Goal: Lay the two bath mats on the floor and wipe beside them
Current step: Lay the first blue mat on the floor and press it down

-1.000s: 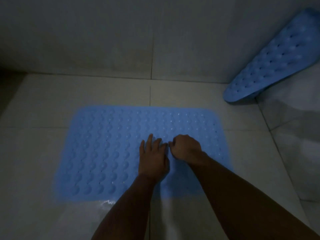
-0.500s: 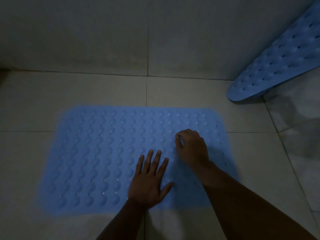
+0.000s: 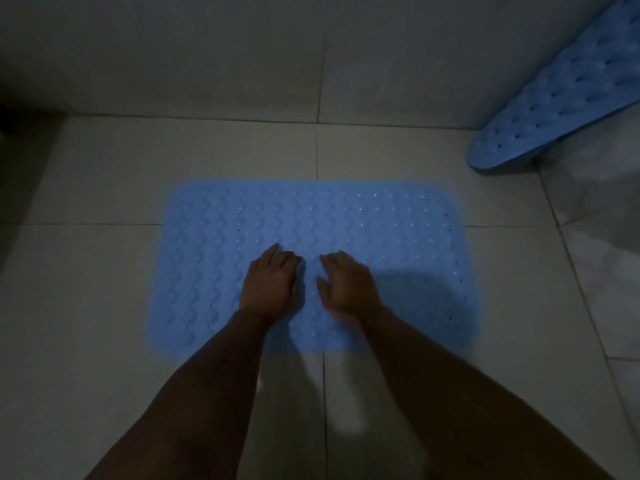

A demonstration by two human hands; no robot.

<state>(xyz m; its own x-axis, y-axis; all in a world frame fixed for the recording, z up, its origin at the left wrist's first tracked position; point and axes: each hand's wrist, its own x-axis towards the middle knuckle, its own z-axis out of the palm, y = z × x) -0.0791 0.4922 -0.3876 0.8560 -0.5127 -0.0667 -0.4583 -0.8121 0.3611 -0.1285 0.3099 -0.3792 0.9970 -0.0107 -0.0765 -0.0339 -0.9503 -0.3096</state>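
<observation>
Flat mat: light blue rectangular rubber bath mat with bumps and small holes, lying flat on the pale tiled floor
Second mat: blue rubber bath mat of the same kind, leaning tilted in the right corner, lower end on the floor
Left hand: resting on the flat mat, fingers bent, holding nothing
Right hand: just beside the left, on the mat, fingers loosely curled and slightly apart
</observation>
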